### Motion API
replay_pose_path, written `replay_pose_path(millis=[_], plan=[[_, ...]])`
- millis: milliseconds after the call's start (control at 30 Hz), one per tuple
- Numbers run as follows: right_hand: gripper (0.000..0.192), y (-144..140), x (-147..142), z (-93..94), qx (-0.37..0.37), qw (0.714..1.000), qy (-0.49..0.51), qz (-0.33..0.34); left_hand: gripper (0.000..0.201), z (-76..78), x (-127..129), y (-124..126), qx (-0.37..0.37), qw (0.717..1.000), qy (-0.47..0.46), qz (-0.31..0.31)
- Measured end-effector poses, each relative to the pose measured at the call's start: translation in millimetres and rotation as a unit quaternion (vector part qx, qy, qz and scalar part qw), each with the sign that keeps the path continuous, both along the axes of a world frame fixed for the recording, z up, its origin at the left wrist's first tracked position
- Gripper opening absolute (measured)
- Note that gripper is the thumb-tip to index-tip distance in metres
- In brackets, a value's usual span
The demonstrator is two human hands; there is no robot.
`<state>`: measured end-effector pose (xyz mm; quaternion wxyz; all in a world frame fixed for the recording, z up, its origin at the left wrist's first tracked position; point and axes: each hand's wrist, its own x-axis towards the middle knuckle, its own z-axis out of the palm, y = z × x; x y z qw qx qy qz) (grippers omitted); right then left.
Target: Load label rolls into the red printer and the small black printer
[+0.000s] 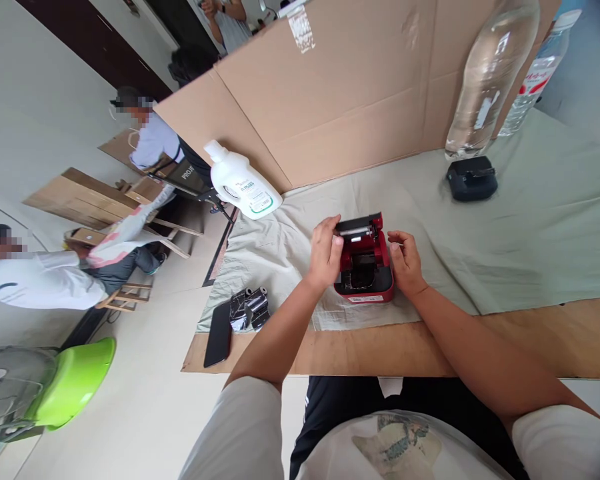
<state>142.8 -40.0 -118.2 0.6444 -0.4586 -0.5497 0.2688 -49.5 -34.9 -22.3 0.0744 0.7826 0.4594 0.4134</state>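
Near the desk's front edge, about midway along it, sits the red printer (364, 267) with its lid tipped up and open, on the pale green cloth (530, 233); my left hand (325, 253) grips its left side, thumb on the raised lid; my right hand (404, 261) is loosely curled against its right side, touching it, though I cannot tell whether it truly grips; towards the front left corner lie a black phone (218, 333), just off the cloth on bare wood, and some black rolls (250, 309) beside it on the cloth's edge; at the back left a white jug (241, 181) lies tilted against the cardboard wall (340, 100); towards the back right a black printer (471, 178) sits at the foot of a clear bottle (490, 73), with a second bottle (535, 77) just beyond; off to the left, well away from the desk, other people are at work.
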Motion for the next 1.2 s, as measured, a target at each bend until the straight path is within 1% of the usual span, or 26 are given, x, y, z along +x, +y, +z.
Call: replay_pose_path(millis=[133, 233, 367, 467, 567, 633, 700, 800, 867, 967, 1033, 1100, 1200], plan=[[0.045, -4.3, 0.8, 7.0, 0.03, 0.999, 0.005, -0.009, 0.061, -20.0, -4.8, -34.1, -0.003, 0.999, -0.043, -0.017], [0.043, -10.3, 1.5, 18.5, 0.076, 0.996, -0.037, 0.011, 0.061, -37.9, -4.4, -52.5, 0.004, 0.999, -0.049, -0.013], [0.039, -14.5, 4.0, 29.1, 0.143, 0.985, -0.092, 0.034, 0.057, -61.9, 3.2, -57.0, 0.046, 0.995, -0.079, 0.024], [0.036, -13.4, 5.8, 30.6, 0.144, 0.983, -0.105, 0.039, 0.055, -74.4, 9.5, -54.8, 0.076, 0.99, -0.099, 0.062], [0.038, -11.8, 5.8, 30.0, 0.138, 0.984, -0.112, 0.025, 0.056, -80.3, 11.9, -54.0, 0.08, 0.988, -0.082, 0.105], [0.04, -11.4, 4.8, 29.4, 0.147, 0.982, -0.114, 0.014, 0.057, -81.9, 11.8, -54.1, 0.077, 0.987, -0.073, 0.118], [0.041, -11.8, 3.5, 28.8, 0.154, 0.982, -0.11, 0.009, 0.055, -83.6, 12.0, -53.9, 0.077, 0.987, -0.089, 0.109], [0.042, -12.6, 1.7, 27.3, 0.145, 0.985, -0.095, 0.009, 0.046, -88.7, 14.8, -52.8, 0.078, 0.983, -0.151, 0.072], [0.042, -12.6, 1.0, 25.5, 0.143, 0.986, -0.087, 0.011, 0.045, -93.4, 17.9, -51.9, 0.079, 0.979, -0.173, 0.072], [0.042, -11.0, 1.1, 22.1, 0.15, 0.985, -0.087, 0.017, 0.054, -99.7, 21.6, -50.5, 0.086, 0.979, -0.152, 0.107], [0.041, -9.5, 1.5, 20.3, 0.149, 0.985, -0.09, 0.021, 0.058, -102.7, 22.2, -49.3, 0.09, 0.98, -0.142, 0.109], [0.04, -8.4, 1.7, 19.4, 0.146, 0.985, -0.092, 0.023, 0.061, -105.0, 21.5, -47.8, 0.093, 0.978, -0.156, 0.102], [0.039, -8.1, 1.0, 18.2, 0.145, 0.984, -0.097, 0.025, 0.07, -107.9, 20.0, -45.0, 0.077, 0.97, -0.208, 0.099]])
